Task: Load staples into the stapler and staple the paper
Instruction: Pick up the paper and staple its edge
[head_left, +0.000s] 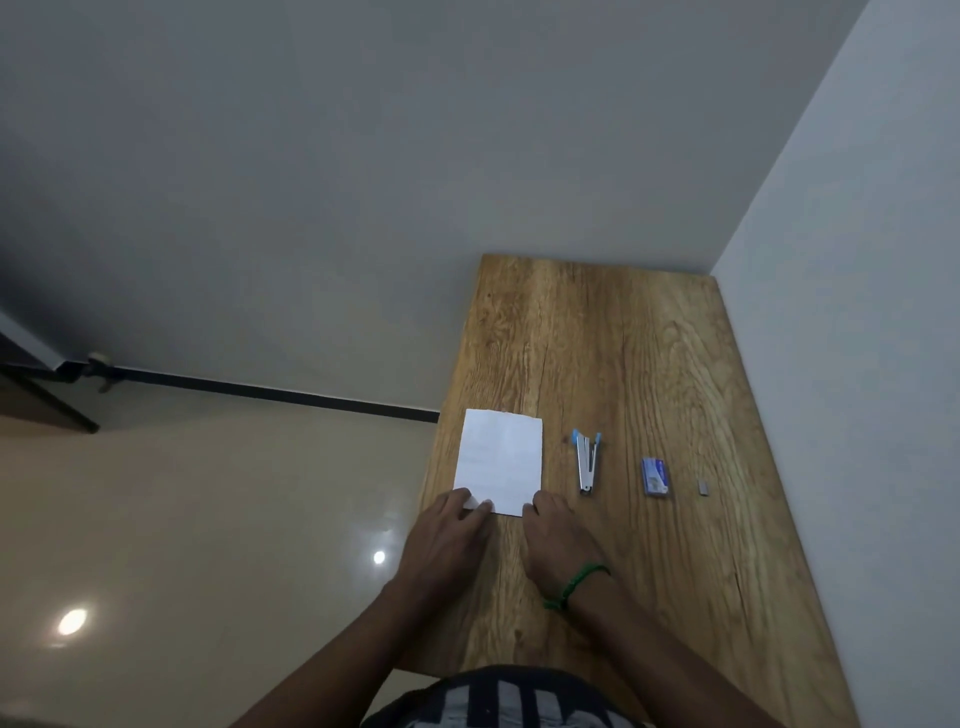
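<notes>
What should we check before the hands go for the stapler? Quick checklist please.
1. Stapler within reach, unobstructed: ok.
2. Staple box on the table: ok.
3. Loose staple strip out, right of the box: ok.
4. Stapler loaded: cannot tell.
5. Hands free: not ok; left hand and right hand both rest on the paper near edge.
6. Paper flat: ok.

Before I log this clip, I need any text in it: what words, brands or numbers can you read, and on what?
None can be read.
Paper: faint grey lines of print, too blurred to read.
Blue staple box: pale label, too small to read.
Stapler: no marking visible.
</notes>
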